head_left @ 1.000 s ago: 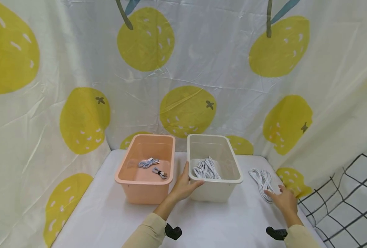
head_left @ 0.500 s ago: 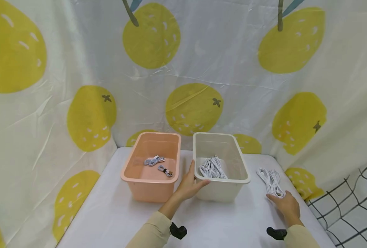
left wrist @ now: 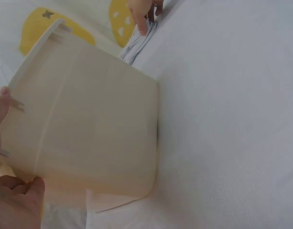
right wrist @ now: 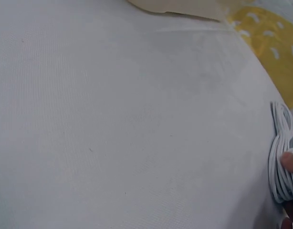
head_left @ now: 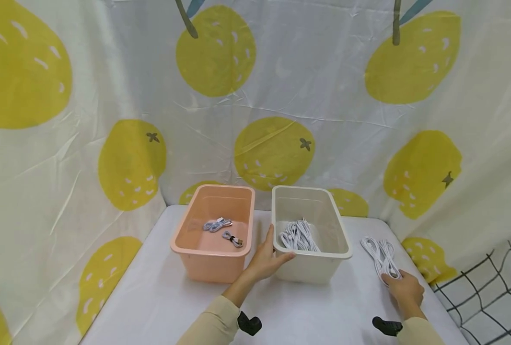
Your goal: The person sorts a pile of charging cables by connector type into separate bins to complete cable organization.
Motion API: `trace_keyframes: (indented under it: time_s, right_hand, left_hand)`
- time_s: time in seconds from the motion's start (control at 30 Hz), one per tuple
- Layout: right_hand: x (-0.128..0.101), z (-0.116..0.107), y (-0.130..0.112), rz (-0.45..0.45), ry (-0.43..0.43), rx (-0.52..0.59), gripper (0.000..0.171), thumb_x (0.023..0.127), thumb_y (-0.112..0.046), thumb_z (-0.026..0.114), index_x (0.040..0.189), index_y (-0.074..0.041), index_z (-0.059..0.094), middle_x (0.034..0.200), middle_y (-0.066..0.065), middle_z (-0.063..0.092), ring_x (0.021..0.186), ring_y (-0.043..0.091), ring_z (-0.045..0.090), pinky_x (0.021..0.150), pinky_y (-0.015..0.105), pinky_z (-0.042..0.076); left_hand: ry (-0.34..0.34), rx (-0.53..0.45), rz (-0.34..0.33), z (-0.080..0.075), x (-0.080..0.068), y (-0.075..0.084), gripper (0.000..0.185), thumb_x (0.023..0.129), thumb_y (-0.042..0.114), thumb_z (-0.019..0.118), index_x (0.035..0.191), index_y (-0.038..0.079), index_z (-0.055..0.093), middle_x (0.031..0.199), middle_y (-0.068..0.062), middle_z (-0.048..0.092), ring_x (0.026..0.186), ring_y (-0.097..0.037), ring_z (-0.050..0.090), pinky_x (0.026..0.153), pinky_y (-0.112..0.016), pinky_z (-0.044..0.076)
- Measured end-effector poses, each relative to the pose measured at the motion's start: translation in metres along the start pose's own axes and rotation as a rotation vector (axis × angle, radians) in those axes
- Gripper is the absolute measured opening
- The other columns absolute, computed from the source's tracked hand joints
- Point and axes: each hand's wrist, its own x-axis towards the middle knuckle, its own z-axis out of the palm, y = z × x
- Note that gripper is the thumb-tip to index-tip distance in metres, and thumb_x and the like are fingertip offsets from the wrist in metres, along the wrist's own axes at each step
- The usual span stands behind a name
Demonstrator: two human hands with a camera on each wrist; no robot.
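A coiled bundle of white cable [head_left: 382,258] is at the right side of the table. My right hand [head_left: 405,290] pinches its near end, thumb on top; in the right wrist view the thumb [right wrist: 290,162] presses on the strands [right wrist: 281,138]. My left hand [head_left: 265,261] holds the near left corner of a cream plastic bin [head_left: 313,268], with the thumb along the front under the rim. The left wrist view has curled fingers [left wrist: 22,191] against the bin's side [left wrist: 99,114]. Inside that bin lies a pile of white cables [head_left: 299,235].
To the left stands a peach bin [head_left: 214,268] holding a grey-white cable [head_left: 217,224] and a smaller cable with a dark tie [head_left: 232,238]. A fruit-print curtain [head_left: 277,153] hangs behind the white table [head_left: 324,316]. A black wire grid [head_left: 488,287] lies beyond the right edge.
My right hand has closed from a loose reach onto the near end of the cable bundle. The left hand stays at the bin's corner; the head view has shifted slightly.
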Motion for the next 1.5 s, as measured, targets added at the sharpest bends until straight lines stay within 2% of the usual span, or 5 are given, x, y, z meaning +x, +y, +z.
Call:
trace_keyframes:
  time_s: [0.43, 0.77, 0.97, 1.17, 1.5]
  right_hand:
    - [-0.001, -0.004, 0.007, -0.001, 0.086, 0.066, 0.069, 0.098, -0.034, 0.066, 0.146, 0.011, 0.045, 0.144, 0.038, 0.042, 0.129, 0.059, 0.033, 0.103, 0.065, 0.029]
    - [-0.006, -0.013, -0.001, -0.118, 0.178, 0.1, 0.061, 0.096, -0.031, 0.07, 0.14, 0.009, 0.055, 0.138, 0.039, 0.049, 0.121, 0.063, 0.039, 0.099, 0.066, 0.031]
    - [-0.01, -0.018, -0.011, -0.132, 0.162, 0.097, 0.063, 0.095, -0.029, 0.073, 0.141, 0.01, 0.053, 0.137, 0.039, 0.049, 0.12, 0.06, 0.042, 0.099, 0.065, 0.032]
    - [-0.012, -0.019, -0.022, -0.17, 0.143, 0.099, 0.062, 0.097, -0.027, 0.072, 0.143, 0.01, 0.052, 0.137, 0.038, 0.05, 0.12, 0.055, 0.044, 0.098, 0.064, 0.033]
    - [-0.02, -0.03, -0.035, -0.239, 0.153, 0.078, 0.061, 0.098, -0.025, 0.07, 0.144, 0.01, 0.051, 0.135, 0.04, 0.051, 0.116, 0.055, 0.045, 0.092, 0.061, 0.035]
  left_hand:
    - [-0.015, -0.035, 0.019, 0.001, 0.001, 0.003, 0.111, 0.093, 0.034, 0.079, 0.165, 0.003, 0.001, 0.159, -0.023, 0.037, 0.139, -0.035, 0.047, 0.111, -0.052, 0.038]
    - [-0.004, -0.023, -0.001, 0.0, -0.001, 0.003, 0.112, 0.093, 0.037, 0.079, 0.164, 0.0, 0.002, 0.16, -0.025, 0.035, 0.138, -0.037, 0.047, 0.112, -0.053, 0.038]
    - [-0.004, 0.002, -0.011, -0.002, -0.002, 0.005, 0.113, 0.092, 0.038, 0.08, 0.163, -0.003, 0.002, 0.159, -0.029, 0.034, 0.14, -0.042, 0.043, 0.112, -0.056, 0.036]
    - [0.002, -0.001, 0.0, -0.003, -0.001, 0.003, 0.112, 0.092, 0.037, 0.08, 0.164, -0.001, 0.003, 0.16, -0.027, 0.034, 0.14, -0.035, 0.044, 0.113, -0.051, 0.036]
    - [-0.003, -0.014, 0.023, 0.0, -0.001, 0.001, 0.113, 0.092, 0.037, 0.08, 0.164, -0.001, 0.002, 0.158, -0.027, 0.037, 0.14, -0.036, 0.045, 0.111, -0.053, 0.038]
